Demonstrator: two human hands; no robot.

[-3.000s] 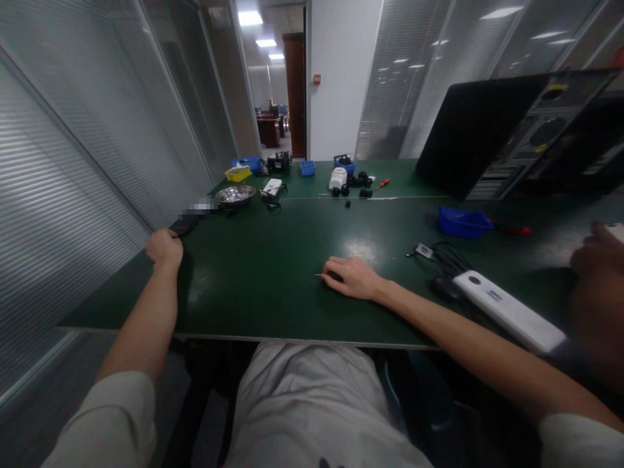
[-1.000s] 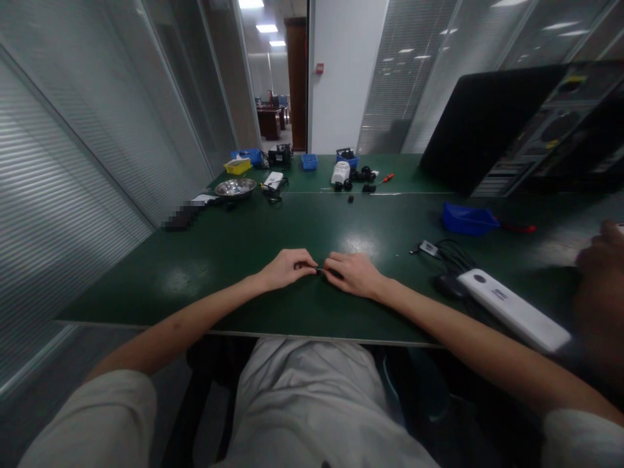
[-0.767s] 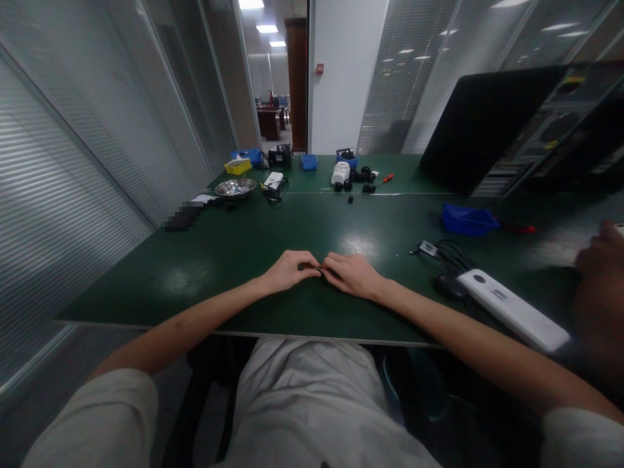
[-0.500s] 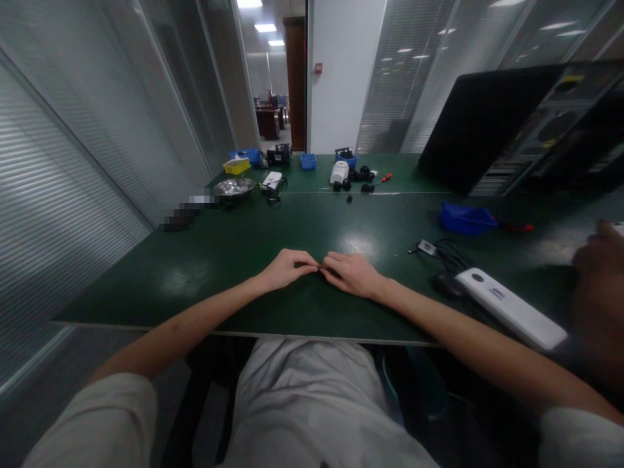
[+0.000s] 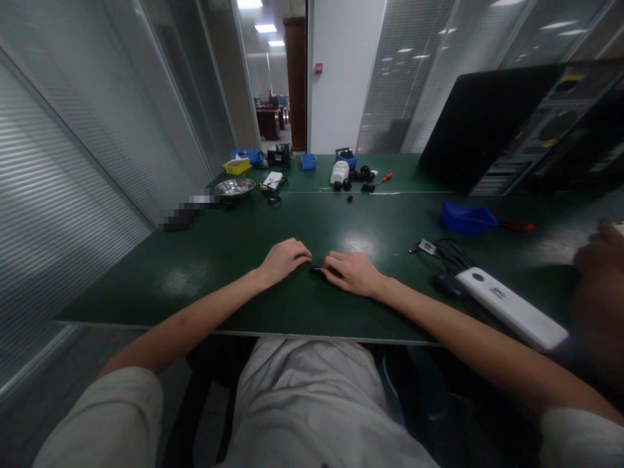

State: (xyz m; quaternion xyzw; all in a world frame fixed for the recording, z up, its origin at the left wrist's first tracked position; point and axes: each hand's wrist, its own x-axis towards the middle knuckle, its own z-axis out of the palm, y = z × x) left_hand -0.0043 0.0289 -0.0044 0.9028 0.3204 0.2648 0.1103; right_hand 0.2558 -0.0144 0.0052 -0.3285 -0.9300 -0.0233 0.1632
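Observation:
My right hand (image 5: 353, 273) rests over the green table with thumb and fingers pinched on a small black piece (image 5: 316, 268). The piece sticks out to the left of the fingertips, and its exact kind is too small to tell. My left hand (image 5: 283, 261) is just left of it, a small gap away and a little higher in the view. Its thumb and fingertips are close together in a pinch; anything between them is too small to make out.
On the right lie a white power strip (image 5: 511, 309) with dark cables and a blue tray (image 5: 467, 220). Another person's hand (image 5: 602, 266) is at the right edge. At the back stand a metal bowl (image 5: 234, 188), a white container (image 5: 340, 172), small black parts and an orange screwdriver (image 5: 387, 177).
My left hand has moved away from my right, to the left and slightly up, exposing the black piece. The right hand has hardly moved.

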